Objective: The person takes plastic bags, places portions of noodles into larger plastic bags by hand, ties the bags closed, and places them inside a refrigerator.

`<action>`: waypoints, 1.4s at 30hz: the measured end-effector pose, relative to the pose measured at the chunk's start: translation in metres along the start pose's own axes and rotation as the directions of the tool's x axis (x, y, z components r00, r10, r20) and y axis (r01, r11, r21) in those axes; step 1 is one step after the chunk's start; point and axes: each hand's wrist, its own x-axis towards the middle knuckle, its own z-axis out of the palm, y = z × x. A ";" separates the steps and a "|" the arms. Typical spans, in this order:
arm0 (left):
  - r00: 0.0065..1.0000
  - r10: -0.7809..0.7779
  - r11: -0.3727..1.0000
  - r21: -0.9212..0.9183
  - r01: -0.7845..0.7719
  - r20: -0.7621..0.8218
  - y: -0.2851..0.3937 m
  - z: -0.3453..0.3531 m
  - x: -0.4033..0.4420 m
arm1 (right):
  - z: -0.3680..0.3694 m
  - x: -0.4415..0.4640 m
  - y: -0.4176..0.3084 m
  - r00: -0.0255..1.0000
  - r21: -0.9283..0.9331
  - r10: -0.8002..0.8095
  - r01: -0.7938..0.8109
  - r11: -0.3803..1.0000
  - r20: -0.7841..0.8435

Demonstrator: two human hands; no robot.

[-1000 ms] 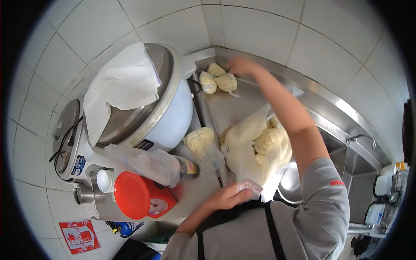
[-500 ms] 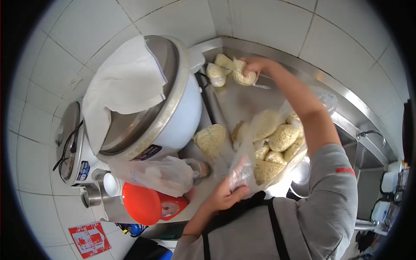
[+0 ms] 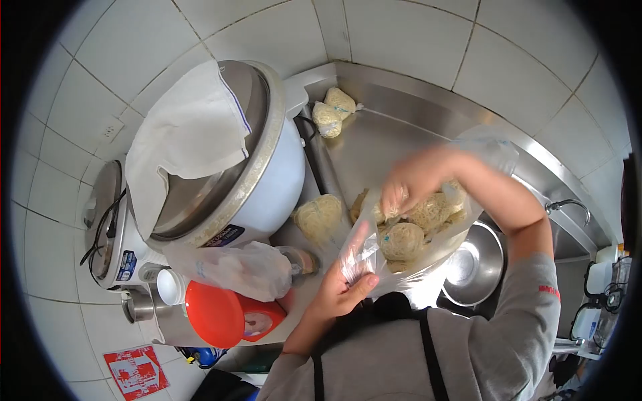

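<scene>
My left hand (image 3: 341, 289) is closed on the rim of a large clear plastic bag (image 3: 428, 271). Several small knotted bags of pale yellow, stringy or grainy food (image 3: 403, 242) fill it. Over its mouth is my right hand (image 3: 418, 179), smeared by motion, fingers pointing down at the small bags; whether it grips one is unclear. Two more small bags (image 3: 328, 119) lie together in the steel counter's back corner. Left of the large bag is another bag of the same pale food (image 3: 319, 219), partly covered by clear plastic.
A large pot with a steel lid (image 3: 257, 167) and draped white cloth (image 3: 190, 127) stands left. Nearer are a crumpled plastic bag (image 3: 234, 267), a red container (image 3: 214, 314) and a white cup (image 3: 172, 286). At right are a steel bowl (image 3: 475, 264) and a tap (image 3: 572, 208).
My right hand has come from the back corner to the large bag's mouth. The small bag it held has left that corner, where two remain. My left hand still holds the rim.
</scene>
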 end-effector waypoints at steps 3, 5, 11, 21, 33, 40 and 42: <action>0.998 -0.061 0.998 0.007 0.060 0.018 -0.004 -0.013 -0.004 | -0.084 0.031 0.028 0.853 -0.006 0.129 -0.153 0.988 -0.506; 0.998 -0.070 0.997 0.042 0.070 0.007 -0.007 -0.018 -0.005 | -0.123 0.095 0.095 0.692 0.188 0.343 -0.292 0.938 -0.636; 0.984 -0.152 0.986 0.051 0.157 -0.091 -0.010 -0.026 -0.008 | -0.092 0.264 0.257 0.342 0.350 0.571 -0.528 0.774 -0.747; 0.998 -0.058 0.997 0.049 0.059 -0.013 -0.011 -0.020 -0.009 | -0.105 0.043 0.116 0.840 0.478 0.284 -0.034 0.878 -0.462; 0.994 0.090 0.993 0.080 -0.085 -0.058 -0.022 -0.008 -0.001 | 0.067 -0.045 0.037 0.979 -0.239 0.021 -0.070 0.969 -0.202; 0.996 0.005 0.978 0.208 -0.024 0.093 -0.014 -0.014 -0.006 | -0.101 0.024 0.068 0.816 0.147 0.272 -0.229 0.962 -0.510; 0.988 0.025 0.959 0.276 -0.067 0.153 -0.017 -0.017 -0.007 | -0.128 0.091 0.141 0.679 0.001 0.334 -0.441 0.897 -0.654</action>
